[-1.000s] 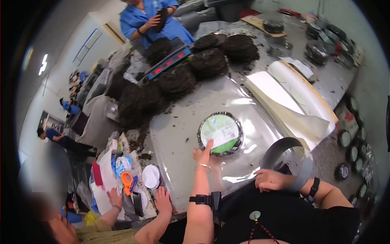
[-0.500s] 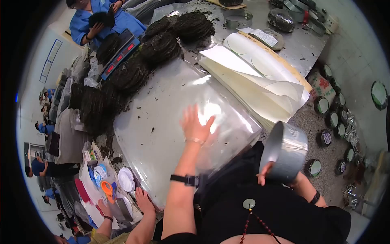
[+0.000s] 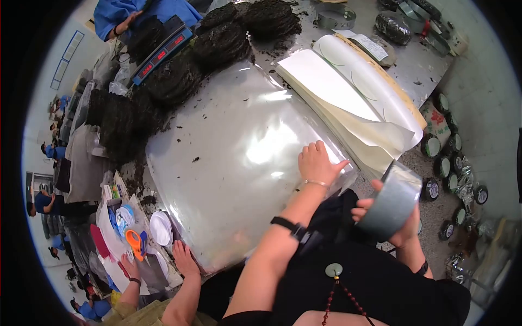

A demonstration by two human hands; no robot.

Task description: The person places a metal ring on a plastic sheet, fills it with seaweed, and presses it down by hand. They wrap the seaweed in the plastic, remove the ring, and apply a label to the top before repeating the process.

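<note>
While I lean over a wide grey table [image 3: 424, 70], a large clear plastic sheet [image 3: 228, 136] covers its near part, wrinkled and shining under the light. Beyond its far left edge sit dark, crumbly piles [image 3: 220, 46], with a blue scale [image 3: 163, 53] among them showing red digits. A person in blue [image 3: 111, 16] stands behind the scale. Along the sheet's right side lie loose white paper [image 3: 326, 76] and a white paper roll [image 3: 375, 81]. Below, to the right of the table, round packages [image 3: 429, 145] rest on the speckled floor.

A broad grey metal ring [image 3: 392, 201] is tilted in front of me, off the sheet's near right corner. My right hand [image 3: 405, 233] grasps it, fingers curled at its left side, palm at the lower right. My left hand [image 3: 317, 163] is palm down over the sheet's right part, fingers extended and thumb held out, gripping nothing; I cannot tell how firmly it touches the plastic. At lower left, another person's hands [image 3: 185, 258] lie near a white lid [image 3: 161, 228] and orange scissors [image 3: 135, 242].
</note>
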